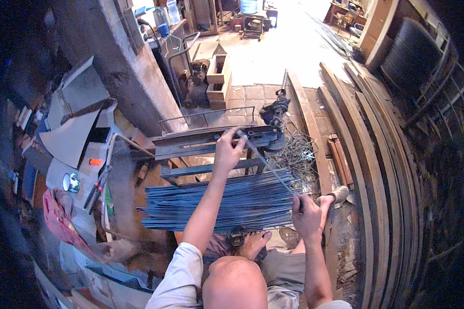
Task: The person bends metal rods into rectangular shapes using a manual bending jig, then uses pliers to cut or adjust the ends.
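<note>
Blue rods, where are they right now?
In the head view, the blue rods lie in the middle, between the metal stand and the bare foot, left of the right hand.

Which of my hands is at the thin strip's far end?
Your left hand, seen against the dark metal bar. Your right hand is at the near end of the thin strip, by the right ends of the blue rods.
</note>
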Demonstrator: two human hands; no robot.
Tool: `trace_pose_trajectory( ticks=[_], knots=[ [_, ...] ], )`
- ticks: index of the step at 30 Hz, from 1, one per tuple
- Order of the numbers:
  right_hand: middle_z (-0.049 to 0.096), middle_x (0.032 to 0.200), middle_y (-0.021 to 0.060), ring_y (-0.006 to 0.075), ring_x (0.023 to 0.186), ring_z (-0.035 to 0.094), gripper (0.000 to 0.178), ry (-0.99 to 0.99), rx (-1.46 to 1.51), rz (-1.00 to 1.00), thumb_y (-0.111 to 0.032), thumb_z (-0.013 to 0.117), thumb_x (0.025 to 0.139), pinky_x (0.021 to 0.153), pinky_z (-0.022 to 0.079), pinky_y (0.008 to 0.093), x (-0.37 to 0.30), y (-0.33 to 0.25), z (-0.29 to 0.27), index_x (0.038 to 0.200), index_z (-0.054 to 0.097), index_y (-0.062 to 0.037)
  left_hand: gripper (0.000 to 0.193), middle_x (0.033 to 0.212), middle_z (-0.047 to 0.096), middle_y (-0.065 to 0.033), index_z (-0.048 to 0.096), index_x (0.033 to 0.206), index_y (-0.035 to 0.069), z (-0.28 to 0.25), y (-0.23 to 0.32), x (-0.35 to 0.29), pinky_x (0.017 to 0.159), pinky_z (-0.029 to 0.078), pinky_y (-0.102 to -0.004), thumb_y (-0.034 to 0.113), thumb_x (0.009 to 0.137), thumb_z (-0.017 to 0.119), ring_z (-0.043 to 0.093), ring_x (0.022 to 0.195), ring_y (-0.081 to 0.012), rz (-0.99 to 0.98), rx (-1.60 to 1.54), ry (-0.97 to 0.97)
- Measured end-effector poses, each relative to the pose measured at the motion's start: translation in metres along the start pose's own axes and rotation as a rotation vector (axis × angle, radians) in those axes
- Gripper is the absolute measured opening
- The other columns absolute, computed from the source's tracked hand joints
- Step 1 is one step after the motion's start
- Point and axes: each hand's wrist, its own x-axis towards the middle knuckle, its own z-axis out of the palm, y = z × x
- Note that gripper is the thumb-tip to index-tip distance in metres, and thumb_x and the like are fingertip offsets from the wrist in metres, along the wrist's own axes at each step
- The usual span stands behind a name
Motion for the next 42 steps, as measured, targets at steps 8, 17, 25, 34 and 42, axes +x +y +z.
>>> trace_pose_trajectory(
  ticks=[8,17,25,34,42],
  knots=[
    [0.062,0.090,0.0175,0.0405,0.081,0.061,0.018,-0.152,-0.054,-0.184,-0.020,0.064,0.091,0.072,0.046,0.0480,0.133,0.051,0.001,0.094,0.058,-0.0027,0.035,0.076,0.067,-0.0084,0.062,0.124,0.002,-0.056,0.014,-0.048,0.065,0.048,-0.0296,0.013,0.091,0.067,0.060,0.069,-0.0120,-0.290,-0.055,0.091],
    [0.064,0.088,0.0230,0.0409,0.082,0.062,0.023,-0.455,0.056,-0.259,-0.020,0.064,0.093,0.071,0.047,0.0442,0.236,0.046,0.061,0.095,0.058,0.0021,0.043,0.071,0.062,-0.0119,0.054,0.137,0.006,-0.047,-0.010,-0.062,0.058,0.047,-0.0317,0.009,0.094,0.058,0.057,0.059,-0.0129,-0.264,0.059,0.206],
    [0.059,0.073,0.0216,0.0342,0.066,0.056,0.030,-0.561,0.002,-0.190,-0.023,0.067,0.091,0.065,0.045,0.0411,0.245,0.065,0.062,0.084,0.055,0.0040,0.036,0.085,0.068,-0.0240,0.059,0.127,-0.003,-0.036,-0.020,-0.051,0.065,0.049,-0.0339,0.007,0.092,0.058,0.065,0.068,-0.0181,-0.256,0.076,0.180],
    [0.067,0.084,0.0200,0.0308,0.080,0.067,0.023,-0.440,0.116,-0.153,-0.021,0.064,0.093,0.072,0.049,0.0405,0.258,0.095,0.067,0.092,0.064,0.0025,0.034,0.072,0.064,-0.0138,0.060,0.124,-0.006,-0.036,-0.015,-0.051,0.056,0.046,-0.0292,0.010,0.094,0.058,0.055,0.062,-0.0091,-0.378,0.070,0.110],
    [0.040,0.148,0.0066,0.0277,0.143,0.031,0.066,-0.435,-0.772,-0.655,-0.001,0.062,0.080,0.110,0.038,0.0479,0.351,0.131,0.106,0.141,0.041,-0.0173,0.037,0.070,0.052,0.0028,0.058,0.130,-0.003,-0.034,-0.014,-0.049,0.051,0.034,-0.0226,0.008,0.095,0.058,0.040,0.061,-0.0029,-0.433,-0.014,0.123]
  ],
)
